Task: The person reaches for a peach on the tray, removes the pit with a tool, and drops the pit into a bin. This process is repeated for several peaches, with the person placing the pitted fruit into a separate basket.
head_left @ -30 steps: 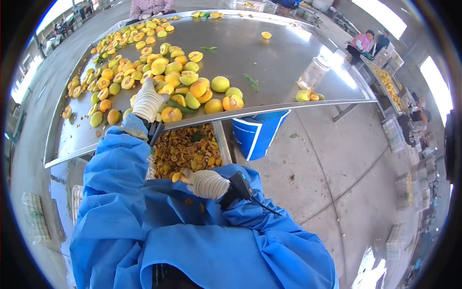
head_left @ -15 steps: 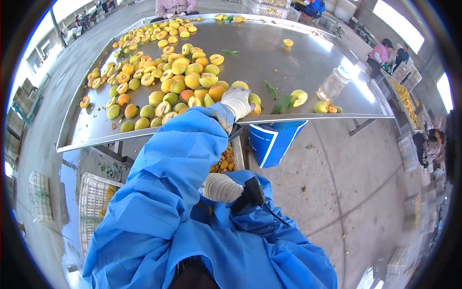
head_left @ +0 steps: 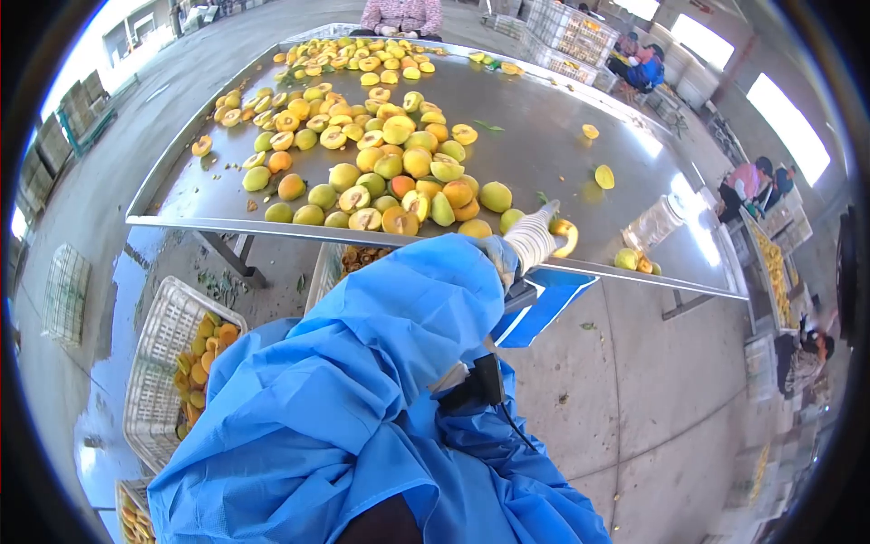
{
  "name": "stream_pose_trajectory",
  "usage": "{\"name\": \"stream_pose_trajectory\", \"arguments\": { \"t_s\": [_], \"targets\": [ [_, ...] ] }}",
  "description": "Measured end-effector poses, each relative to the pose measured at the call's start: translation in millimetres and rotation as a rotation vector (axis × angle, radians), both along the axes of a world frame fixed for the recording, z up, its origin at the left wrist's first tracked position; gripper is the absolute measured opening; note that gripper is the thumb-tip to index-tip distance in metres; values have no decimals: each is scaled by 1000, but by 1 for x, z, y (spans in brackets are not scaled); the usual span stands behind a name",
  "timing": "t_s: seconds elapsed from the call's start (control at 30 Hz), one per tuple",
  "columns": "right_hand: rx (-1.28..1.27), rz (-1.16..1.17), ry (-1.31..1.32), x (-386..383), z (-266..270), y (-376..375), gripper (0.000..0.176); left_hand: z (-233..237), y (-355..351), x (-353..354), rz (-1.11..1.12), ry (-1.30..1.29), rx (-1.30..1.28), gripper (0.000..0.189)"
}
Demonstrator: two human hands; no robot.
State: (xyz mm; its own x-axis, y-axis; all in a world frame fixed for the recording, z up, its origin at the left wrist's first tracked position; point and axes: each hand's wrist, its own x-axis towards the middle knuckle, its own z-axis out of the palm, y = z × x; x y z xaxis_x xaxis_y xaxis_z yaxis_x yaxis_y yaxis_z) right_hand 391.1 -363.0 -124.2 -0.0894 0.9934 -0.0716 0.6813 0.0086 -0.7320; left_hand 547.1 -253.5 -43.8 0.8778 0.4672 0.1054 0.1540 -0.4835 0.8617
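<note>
My left hand (head_left: pixel 531 239), in a white ribbed glove, reaches to the near edge of the metal table (head_left: pixel 625 227). Its fingers are closed round a yellow peach half (head_left: pixel 565 238) at that edge. A dark device is strapped at its wrist. To its left, whole and halved yellow peaches (head_left: pixel 417 163) lie piled on the table. Low in front of my body, my right hand (head_left: pixel 450 375) is mostly hidden by the blue left sleeve. A black device (head_left: pixel 489 379) with a cable sits at its wrist; what the fingers hold is out of sight.
Below the table edge hangs a blue bag or bucket (head_left: pixel 548 308). A clear plastic jar (head_left: pixel 654 223) lies on the table, near a few peaches (head_left: pixel 627 259). A white crate (head_left: pixel 149 385) holding peach halves stands left. Across the table sits a person (head_left: pixel 401 16); others work at right.
My left hand has moved right along the table edge, away from the pile. A peach half that was blurred near it now lies farther in on the table. The camera view has shifted.
</note>
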Motion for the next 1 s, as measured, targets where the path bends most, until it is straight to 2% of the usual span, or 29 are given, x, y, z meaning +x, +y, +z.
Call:
{"name": "stream_pose_trajectory", "arguments": {
  "t_s": [0.07, 0.17, 0.2, 0.27, 0.33, 0.37, 0.4, 0.43, 0.53, 0.57, 0.7, 0.8, 0.83, 0.87, 0.9, 0.93, 0.97, 1.0],
  "targets": [
    [30, -11, 13, 0, -1, -1, 39, -35, -2, 39, -164, -184, -100, 74],
    [92, -13, 42, -1, -1, -2, 39, -32, 25, 25, 40, -201, 435, 72],
    [116, -7, 48, -1, 0, -2, 39, -19, 42, 8, 101, -134, 547, 70],
    [172, 18, 58, -3, 3, 0, 40, -5, 77, -13, 366, 0, 804, 70],
    [191, 23, 55, -1, 3, 2, 40, -4, 117, -28, 507, 216, 816, 72],
    [193, 22, 46, -1, 2, 4, 40, -3, 135, -32, 511, 398, 744, 72],
    [134, 8, 26, -1, -2, 6, 43, 2, 152, -38, 361, 512, 586, 68],
    [75, -6, 5, -1, -5, 7, 46, 16, 151, -53, 229, 435, 635, 54],
    [9, 2, 3, 0, -16, 12, 54, 1, 170, -40, 117, 479, 512, 39],
    [6, 13, 10, 0, -17, 11, 57, -6, 169, -40, 160, 413, 555, 40],
    [-31, 11, -7, 0, -14, 9, 56, -5, 173, -53, 162, 308, 162, 27],
    [-25, 4, -17, 2, -10, 13, 55, -3, 174, -72, 264, 109, 107, 30],
    [-58, -14, -41, 2, -5, 12, 54, 3, 176, -83, 291, 11, -15, 47],
    [-92, -32, -63, 1, 0, 12, 53, 3, 169, -93, 366, -251, -318, 69],
    [-48, -66, -47, 0, 7, 11, 50, 9, 165, -111, 340, -379, -486, 80],
    [-4, -98, -30, 0, 15, 8, 46, 1, 171, -127, 252, -530, -712, 81],
    [39, -128, -10, 0, 20, 8, 43, 31, 145, -165, 213, -531, -831, 79],
    [26, -239, 17, 0, 20, 10, 42, 6, 161, -179, 173, -644, -869, 65]
  ]
}}
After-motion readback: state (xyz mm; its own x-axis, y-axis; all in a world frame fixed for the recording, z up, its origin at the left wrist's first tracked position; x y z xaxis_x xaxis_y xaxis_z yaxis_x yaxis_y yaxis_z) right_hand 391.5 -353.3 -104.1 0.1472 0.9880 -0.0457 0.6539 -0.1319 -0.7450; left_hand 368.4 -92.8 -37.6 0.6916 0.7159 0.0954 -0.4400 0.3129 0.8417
